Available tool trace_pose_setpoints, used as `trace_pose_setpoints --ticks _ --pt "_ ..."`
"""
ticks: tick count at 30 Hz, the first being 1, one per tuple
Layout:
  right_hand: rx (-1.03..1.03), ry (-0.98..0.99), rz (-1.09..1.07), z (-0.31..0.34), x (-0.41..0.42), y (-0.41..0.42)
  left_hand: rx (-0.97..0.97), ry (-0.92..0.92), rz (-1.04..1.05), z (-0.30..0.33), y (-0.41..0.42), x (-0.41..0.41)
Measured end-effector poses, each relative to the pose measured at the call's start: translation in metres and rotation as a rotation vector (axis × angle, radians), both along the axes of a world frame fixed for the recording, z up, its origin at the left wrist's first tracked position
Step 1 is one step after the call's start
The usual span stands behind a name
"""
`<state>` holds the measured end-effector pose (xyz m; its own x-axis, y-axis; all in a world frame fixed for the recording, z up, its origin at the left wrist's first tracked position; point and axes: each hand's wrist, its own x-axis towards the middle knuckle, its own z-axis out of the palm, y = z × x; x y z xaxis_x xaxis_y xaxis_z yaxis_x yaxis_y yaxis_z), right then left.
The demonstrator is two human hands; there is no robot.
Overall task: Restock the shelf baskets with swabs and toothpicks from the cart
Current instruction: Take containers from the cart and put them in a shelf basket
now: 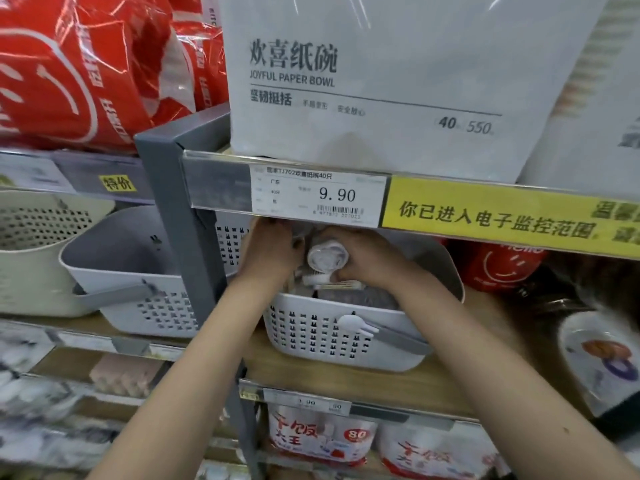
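While both hands reach in under the shelf edge, a small round container [326,260] sits between them above the white basket [346,337], its white circular lid end facing the camera, so its long axis runs from front to back, away into the shelf. The right hand [367,258] curls its fingers round the container's side and grips it. The left hand [273,252] is raised just beside it, fingers reaching up and back toward the underside of the upper shelf; whether it holds anything I cannot tell, as its fingertips are hidden. Below the container, inside the basket, lie a few pale flat packs [332,280], too blurred to name. The basket stands on a wooden shelf [346,379] with its grey handle folded down across the front. A grey basket [138,282] stands to its left, beyond the grey upright post [180,220]. A price tag [318,195] reading 9.90 hangs directly above the hands.
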<state>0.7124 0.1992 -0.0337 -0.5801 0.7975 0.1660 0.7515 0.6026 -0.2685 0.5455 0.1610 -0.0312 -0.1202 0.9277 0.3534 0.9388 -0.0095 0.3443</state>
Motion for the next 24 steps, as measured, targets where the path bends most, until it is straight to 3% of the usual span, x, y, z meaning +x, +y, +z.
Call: trace_pose_setpoints --ticks 8,13,20,24 --pt "-0.031 0.095 -0.139 0.013 0.017 -0.023 -0.026 0.061 -0.007 0.009 0.002 0.005" --pt "-0.066 0.296 -0.172 0.021 0.040 -0.061 -0.041 0.075 -0.021 0.017 -0.008 0.009" --pt "0.004 0.394 -0.204 0.015 0.059 -0.085 0.229 -0.049 -0.064 0.027 -0.043 0.012" --pt "0.021 0.457 -0.208 0.007 0.066 -0.095 0.282 -0.365 -0.062 0.025 -0.077 0.022"
